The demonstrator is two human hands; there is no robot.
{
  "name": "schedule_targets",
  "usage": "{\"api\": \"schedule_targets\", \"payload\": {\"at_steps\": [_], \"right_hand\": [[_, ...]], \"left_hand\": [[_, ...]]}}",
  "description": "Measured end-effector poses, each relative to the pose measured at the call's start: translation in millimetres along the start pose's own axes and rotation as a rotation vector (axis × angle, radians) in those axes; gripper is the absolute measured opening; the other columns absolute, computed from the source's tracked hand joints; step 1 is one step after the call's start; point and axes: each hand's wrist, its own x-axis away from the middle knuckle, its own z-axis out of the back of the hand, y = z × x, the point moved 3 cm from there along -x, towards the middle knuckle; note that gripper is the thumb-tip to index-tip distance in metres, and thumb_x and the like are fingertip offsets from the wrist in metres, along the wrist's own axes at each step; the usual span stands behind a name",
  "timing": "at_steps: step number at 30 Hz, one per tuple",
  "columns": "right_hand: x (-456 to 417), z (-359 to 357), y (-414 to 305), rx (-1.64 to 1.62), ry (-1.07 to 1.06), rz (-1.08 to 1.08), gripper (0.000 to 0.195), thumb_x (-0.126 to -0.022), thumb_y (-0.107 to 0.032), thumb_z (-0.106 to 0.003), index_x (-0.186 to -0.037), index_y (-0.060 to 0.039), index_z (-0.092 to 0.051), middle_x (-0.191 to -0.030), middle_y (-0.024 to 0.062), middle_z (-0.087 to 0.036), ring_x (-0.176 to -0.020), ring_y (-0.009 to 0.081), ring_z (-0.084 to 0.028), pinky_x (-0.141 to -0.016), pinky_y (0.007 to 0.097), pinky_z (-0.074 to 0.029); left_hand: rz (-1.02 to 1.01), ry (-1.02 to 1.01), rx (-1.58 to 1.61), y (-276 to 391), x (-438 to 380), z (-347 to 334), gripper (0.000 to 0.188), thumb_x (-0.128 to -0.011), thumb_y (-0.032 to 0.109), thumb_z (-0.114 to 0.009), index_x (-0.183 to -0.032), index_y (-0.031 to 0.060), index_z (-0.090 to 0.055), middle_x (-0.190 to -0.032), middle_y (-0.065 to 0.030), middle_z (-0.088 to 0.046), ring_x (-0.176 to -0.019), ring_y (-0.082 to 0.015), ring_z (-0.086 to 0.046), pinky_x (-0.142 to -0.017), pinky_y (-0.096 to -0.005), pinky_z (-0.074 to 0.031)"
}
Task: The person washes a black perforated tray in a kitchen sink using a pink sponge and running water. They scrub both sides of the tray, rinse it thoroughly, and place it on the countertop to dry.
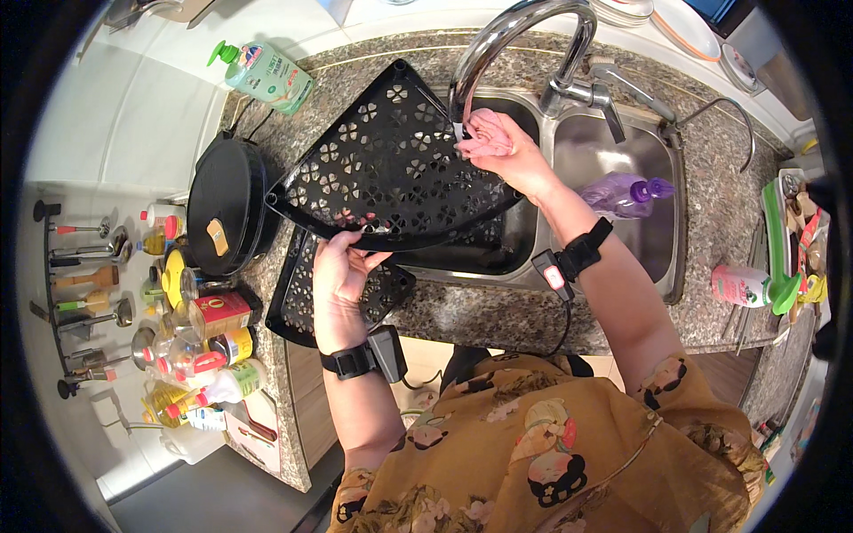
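My left hand grips the curved front edge of a black perforated corner shelf, with clover-shaped cut-outs. The shelf is tilted over the left basin of a steel double sink. In my right hand is a bunched pink cloth, held right at the spout of the chrome faucet. Whether water runs is hard to tell. Beneath the held shelf, a second black perforated shelf lies partly on the granite counter; its far part is hidden.
A purple bottle lies in the right basin. On the left are a green pump bottle, a round black appliance and several condiment bottles. A pink-and-white bottle lies at the right beside chopsticks.
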Motion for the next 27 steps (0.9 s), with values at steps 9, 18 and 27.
{"api": "schedule_targets", "payload": {"at_steps": [9, 18, 27], "right_hand": [[14, -37, -59, 1.048, 0.403, 0.481, 0.053, -0.072, -0.014, -0.08, -0.119, -0.0041, -0.059, -0.12, 0.0145, -0.054, -0.111, 0.0362, -0.052, -0.096, 0.0431, -0.045], [-5, -6, -14, 0.095, 0.349, 0.02, 0.022, -0.084, 0.003, -0.066, -0.105, 0.0024, -0.06, -0.093, 0.0119, -0.069, -0.074, 0.0128, -0.064, -0.062, 0.0228, -0.049], [13, 23, 97, 1.134, -0.223, -0.264, 0.042, -0.081, -0.023, -0.068, -0.119, -0.0094, -0.057, -0.122, 0.0165, -0.061, -0.11, 0.0322, -0.061, -0.094, 0.0387, -0.05]], "left_hand": [[-0.069, 0.111, 0.242, -37, 4, 6, 0.042, -0.083, -0.009, -0.044, -0.123, -0.0028, -0.055, -0.117, -0.0215, -0.063, -0.11, -0.0391, -0.063, -0.082, -0.058, -0.06], [-0.169, 0.505, 0.272, -27, 4, 22, 0.028, -0.081, -0.009, -0.051, -0.105, 0.0036, -0.057, -0.087, -0.0101, -0.058, -0.064, -0.0216, -0.052, -0.084, -0.0642, -0.057], [-0.307, 0.382, 0.238, -15, 8, 20, 0.039, -0.084, -0.007, -0.052, -0.115, 0.0159, -0.055, -0.113, -0.0113, -0.061, -0.098, -0.0289, -0.064, -0.076, -0.058, -0.06]]}}
